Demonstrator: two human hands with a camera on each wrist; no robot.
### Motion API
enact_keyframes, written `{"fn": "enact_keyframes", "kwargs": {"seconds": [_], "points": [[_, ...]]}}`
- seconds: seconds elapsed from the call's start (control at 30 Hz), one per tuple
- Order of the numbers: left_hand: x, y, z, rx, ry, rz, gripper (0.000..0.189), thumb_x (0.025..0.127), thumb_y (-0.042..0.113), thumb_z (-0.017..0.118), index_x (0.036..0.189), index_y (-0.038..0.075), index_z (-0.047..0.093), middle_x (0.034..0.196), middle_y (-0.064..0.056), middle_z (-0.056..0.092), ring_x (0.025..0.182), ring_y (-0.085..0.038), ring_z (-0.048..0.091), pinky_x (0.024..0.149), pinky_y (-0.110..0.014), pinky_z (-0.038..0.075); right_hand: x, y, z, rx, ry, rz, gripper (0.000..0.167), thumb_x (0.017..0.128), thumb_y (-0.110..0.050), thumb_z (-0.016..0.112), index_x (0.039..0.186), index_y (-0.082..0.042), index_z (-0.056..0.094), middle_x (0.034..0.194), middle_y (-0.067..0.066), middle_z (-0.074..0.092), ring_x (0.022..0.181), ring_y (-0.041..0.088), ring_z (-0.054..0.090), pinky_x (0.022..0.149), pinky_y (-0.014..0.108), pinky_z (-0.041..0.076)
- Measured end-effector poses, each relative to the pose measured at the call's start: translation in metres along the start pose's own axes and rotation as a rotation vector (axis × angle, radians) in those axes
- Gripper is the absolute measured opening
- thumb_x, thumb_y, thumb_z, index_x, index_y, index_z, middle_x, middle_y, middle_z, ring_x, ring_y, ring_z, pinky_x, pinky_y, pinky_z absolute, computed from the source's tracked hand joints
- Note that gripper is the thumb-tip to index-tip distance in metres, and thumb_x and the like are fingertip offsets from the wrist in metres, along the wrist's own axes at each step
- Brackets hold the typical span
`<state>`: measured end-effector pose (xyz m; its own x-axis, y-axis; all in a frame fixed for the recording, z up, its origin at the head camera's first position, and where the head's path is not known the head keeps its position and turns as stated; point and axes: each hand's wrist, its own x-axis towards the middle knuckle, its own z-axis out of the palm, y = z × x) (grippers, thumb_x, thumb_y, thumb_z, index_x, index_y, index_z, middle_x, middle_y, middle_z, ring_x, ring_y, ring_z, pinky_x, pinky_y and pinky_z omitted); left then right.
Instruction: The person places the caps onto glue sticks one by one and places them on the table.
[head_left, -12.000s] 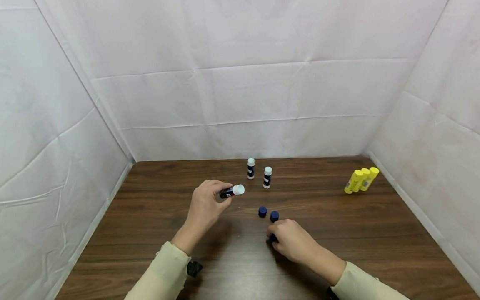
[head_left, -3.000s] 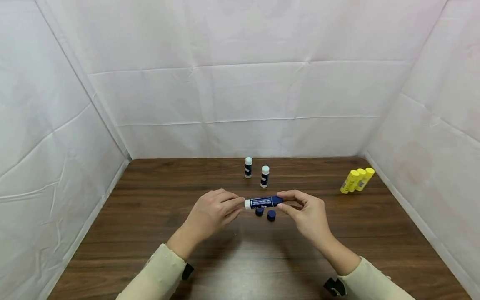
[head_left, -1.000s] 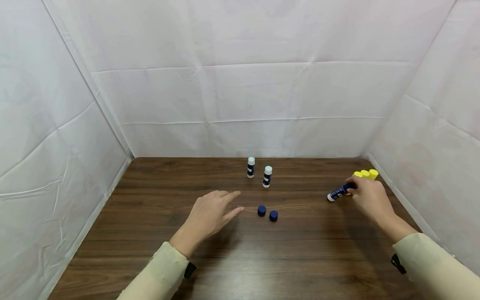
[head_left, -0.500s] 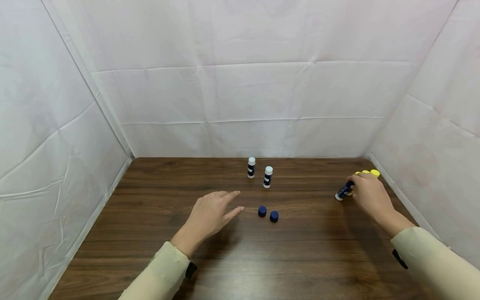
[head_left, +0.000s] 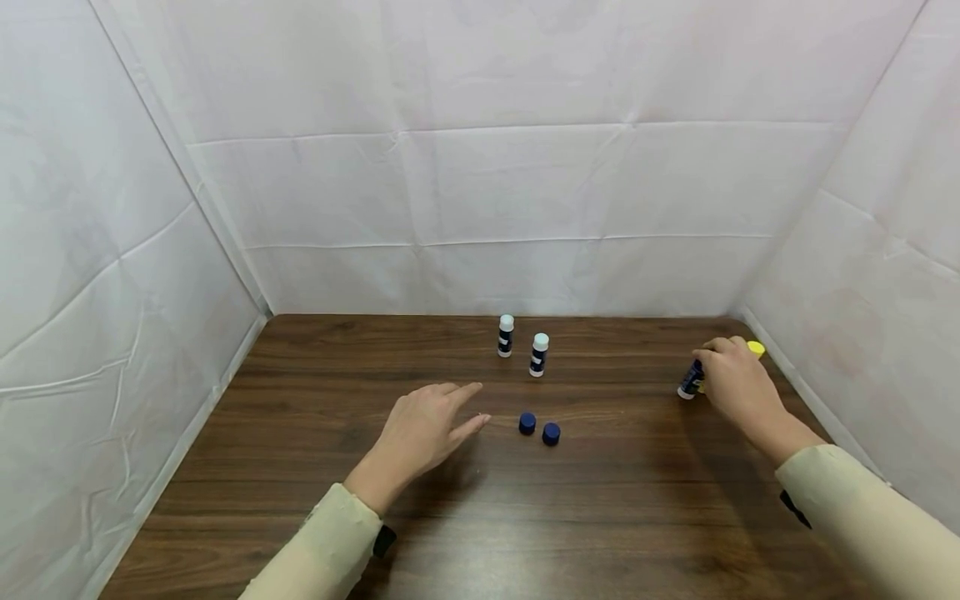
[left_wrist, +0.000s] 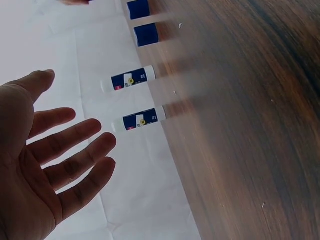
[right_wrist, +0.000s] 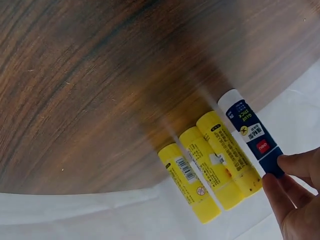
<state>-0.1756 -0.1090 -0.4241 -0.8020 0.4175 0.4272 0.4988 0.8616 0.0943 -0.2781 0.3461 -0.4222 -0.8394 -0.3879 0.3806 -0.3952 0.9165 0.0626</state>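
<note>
My right hand (head_left: 738, 392) pinches the blue cap end of a dark blue glue stick (right_wrist: 251, 129). The stick stands upright, its white base down, right beside a row of three yellow glue sticks (right_wrist: 192, 185). In the head view my hand hides most of that row. My left hand (head_left: 420, 433) hovers over the table with fingers spread, holding nothing. Nearest to it are two dark blue caps (head_left: 527, 423), (head_left: 551, 433) on the tabletop. Behind them stand two uncapped blue glue sticks (head_left: 506, 337), (head_left: 538, 356), white tops up.
The dark wood table (head_left: 337, 358) ends at a white cloth wall (head_left: 480, 192) at the back. More white cloth rises on the left and right sides. The yellow sticks stand near the right-hand cloth.
Three seconds ago both hands were at the blue glue stick in the middle. My right hand has since carried it right and stood it against the yellow row; my left let go.
</note>
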Motion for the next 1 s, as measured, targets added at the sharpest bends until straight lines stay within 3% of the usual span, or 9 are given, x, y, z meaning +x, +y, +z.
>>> {"fn": "enact_keyframes", "kwargs": {"seconds": [0.2, 0.5, 1.0], "points": [[0.001, 0.0, 0.002, 0.0, 0.007, 0.003, 0.045, 0.099, 0.049, 0.062, 0.132, 0.018, 0.069, 0.113, -0.002, 0.075, 0.096, -0.018, 0.073, 0.072, -0.036, 0.061, 0.0, 0.003, 0.0, -0.03, 0.007, 0.01, 0.026, 0.084, 0.013, 0.066, 0.109, 0.011, 0.072, 0.11, 0.032, 0.067, 0.1, 0.051, 0.057, 0.084, 0.056, 0.052], [0.005, 0.003, 0.003, -0.031, -0.019, -0.039, 0.044, 0.099, 0.048, 0.063, 0.13, 0.017, 0.07, 0.113, -0.003, 0.076, 0.094, -0.019, 0.073, 0.074, -0.037, 0.061, -0.002, 0.004, -0.001, 0.029, 0.067, 0.0, 0.028, 0.085, 0.008, 0.068, 0.113, 0.011, 0.07, 0.11, 0.032, 0.067, 0.1, 0.051, 0.057, 0.084, 0.058, 0.05], [0.013, -0.002, 0.011, -0.151, -0.083, -0.169, 0.046, 0.099, 0.045, 0.065, 0.132, 0.013, 0.068, 0.124, -0.007, 0.071, 0.112, -0.026, 0.068, 0.095, -0.044, 0.056, -0.012, -0.027, -0.008, 0.053, 0.161, -0.028, 0.033, 0.08, 0.001, 0.079, 0.112, 0.005, 0.072, 0.109, 0.023, 0.07, 0.102, 0.045, 0.06, 0.071, 0.056, 0.057]]}}
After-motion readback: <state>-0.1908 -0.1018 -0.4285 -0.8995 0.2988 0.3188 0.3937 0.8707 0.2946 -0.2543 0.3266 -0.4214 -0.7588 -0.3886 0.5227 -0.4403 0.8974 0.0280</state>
